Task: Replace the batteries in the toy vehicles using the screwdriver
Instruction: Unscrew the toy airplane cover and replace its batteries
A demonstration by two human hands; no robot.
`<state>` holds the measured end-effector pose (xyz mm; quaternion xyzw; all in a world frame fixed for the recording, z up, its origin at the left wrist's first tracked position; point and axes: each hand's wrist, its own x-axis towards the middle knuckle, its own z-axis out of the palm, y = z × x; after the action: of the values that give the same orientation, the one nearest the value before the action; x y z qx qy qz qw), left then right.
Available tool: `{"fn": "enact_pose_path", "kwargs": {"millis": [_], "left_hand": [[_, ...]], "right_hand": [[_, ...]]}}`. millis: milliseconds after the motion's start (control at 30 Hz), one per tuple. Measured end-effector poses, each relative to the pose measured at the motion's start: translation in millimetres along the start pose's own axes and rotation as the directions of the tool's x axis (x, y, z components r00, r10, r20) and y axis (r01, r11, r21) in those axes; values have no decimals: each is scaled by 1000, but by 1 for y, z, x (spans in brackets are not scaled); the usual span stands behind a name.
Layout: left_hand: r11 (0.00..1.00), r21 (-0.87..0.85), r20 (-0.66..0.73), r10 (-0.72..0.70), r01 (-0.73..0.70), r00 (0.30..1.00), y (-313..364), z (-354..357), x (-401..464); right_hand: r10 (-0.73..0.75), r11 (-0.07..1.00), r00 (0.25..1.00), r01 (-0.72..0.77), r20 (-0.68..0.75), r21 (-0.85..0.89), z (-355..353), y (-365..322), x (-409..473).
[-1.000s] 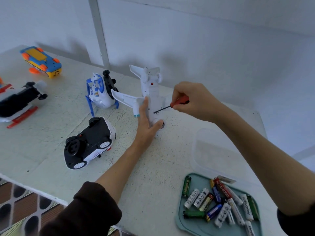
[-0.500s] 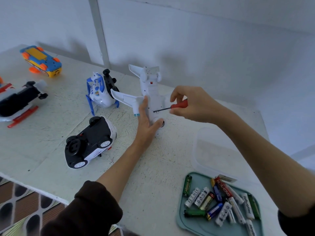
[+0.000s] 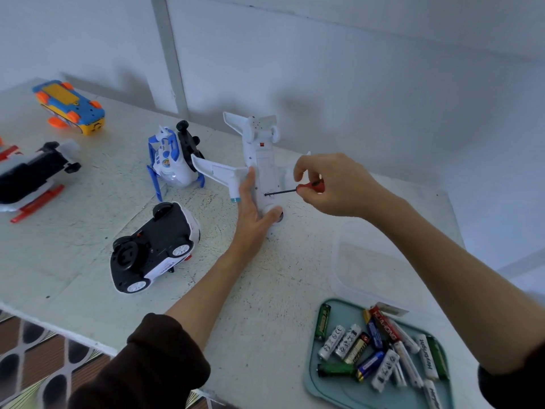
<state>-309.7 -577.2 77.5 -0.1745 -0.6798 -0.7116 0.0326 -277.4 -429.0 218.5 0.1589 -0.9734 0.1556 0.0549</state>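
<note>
Fingers of the right hand (image 3: 333, 184) pinch the red handle of the screwdriver (image 3: 295, 191), whose thin dark shaft runs level to the left and meets the belly of the toy plane (image 3: 262, 166); the tip seems to sit at a screw there, though the spot is too small to be sure. Left hand (image 3: 253, 208) lies flat and straight-fingered along the plane's left flank, thumb pressed near its nose, steadying it; the plane is white, turned belly-up near the back middle of the table (image 3: 88, 261), nose toward the person, tail fins toward the wall, with a small red switch on its underside and a pale blue tip under one wing. Beside it to the left stands a blue and white toy (image 3: 169, 160); nearer the person a toy car (image 3: 153, 246) lies overturned, its black underside and white wheels showing; a black and red toy (image 3: 29, 178) and a blue and orange toy (image 3: 69, 106) sit at the far left. At the lower right a teal tray (image 3: 312, 373) holds a loose heap of batteries (image 3: 380, 349), green, white, blue and red; a clear plastic box (image 3: 368, 261) stands just behind it.
</note>
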Motion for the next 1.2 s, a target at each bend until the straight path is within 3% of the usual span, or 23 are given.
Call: {"fn": "enact_pose_path", "kwargs": {"millis": [100, 167, 267, 467, 633, 1200], "left_hand": [[1000, 0, -11, -14, 14, 1000, 0, -1, 0], [1000, 4, -6, -18, 18, 1000, -1, -1, 1], [1000, -15, -9, -23, 23, 1000, -1, -2, 0], [997, -70, 0, -45, 45, 999, -1, -3, 1], [982, -168, -69, -95, 82, 993, 0, -3, 3], [950, -275, -111, -182, 145, 977, 1, -3, 6]], "right_hand": [[145, 986, 988, -140, 52, -95, 0, -2, 6], [120, 986, 991, -112, 63, -122, 0, -1, 7], [67, 998, 995, -66, 69, -20, 2, -1, 2], [112, 994, 987, -109, 111, -28, 21, 7, -10], [136, 984, 991, -137, 12, 119, 25, 10, -22], [36, 999, 999, -36, -29, 2, 59, 7, -21]]}}
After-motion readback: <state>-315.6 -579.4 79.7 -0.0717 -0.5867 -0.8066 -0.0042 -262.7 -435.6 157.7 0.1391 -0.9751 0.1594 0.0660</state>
